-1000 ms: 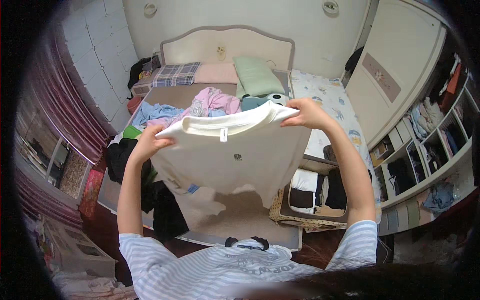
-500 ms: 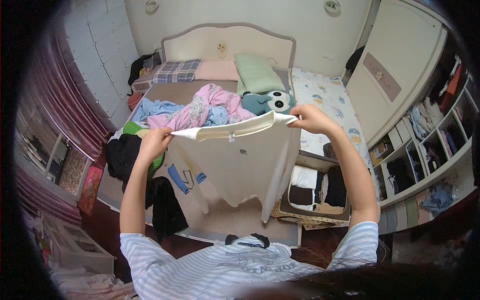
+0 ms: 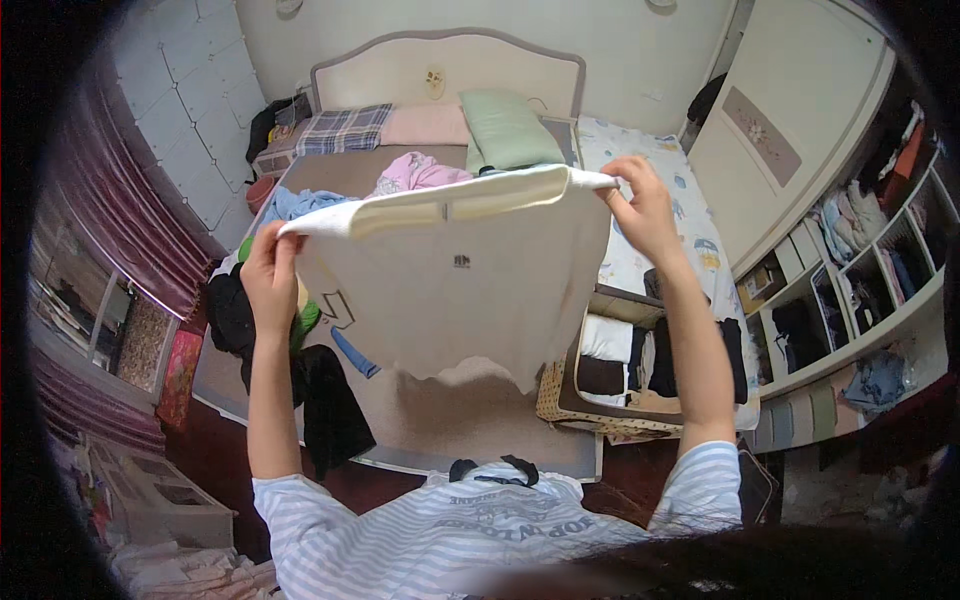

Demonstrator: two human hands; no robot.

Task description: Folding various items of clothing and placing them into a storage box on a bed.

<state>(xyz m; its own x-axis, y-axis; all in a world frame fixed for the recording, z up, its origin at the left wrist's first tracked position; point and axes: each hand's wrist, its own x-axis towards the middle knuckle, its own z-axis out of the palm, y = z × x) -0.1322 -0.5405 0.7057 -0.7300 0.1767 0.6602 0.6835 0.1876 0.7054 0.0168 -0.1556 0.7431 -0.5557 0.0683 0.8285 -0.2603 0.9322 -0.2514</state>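
Note:
A cream-white knit top [image 3: 450, 290] hangs spread out in front of me over the bed, its wide neckline at the upper edge. My left hand [image 3: 270, 270] pinches it by one upper corner. The opposite corner is gripped between thumb and fingers of my right hand [image 3: 640, 205], held somewhat higher. Fabric sags between the two hands, and its lower hem hangs loose just above the bed. Behind it, a heap of pink bedding [image 3: 420, 172] and light blue bedding [image 3: 305, 203] is partly hidden.
Black clothes [image 3: 335, 410] lie at the bed's left edge. A fabric storage box [image 3: 570, 405] with folded clothes stands at the right. Pillows [image 3: 512, 128] rest by the headboard [image 3: 450, 65]. An open wardrobe with shelves [image 3: 850, 310] lines the right side.
Both hands have risen and moved farther apart, stretching the neckline wider. The top now hangs higher, covering the plush toy that showed behind it.

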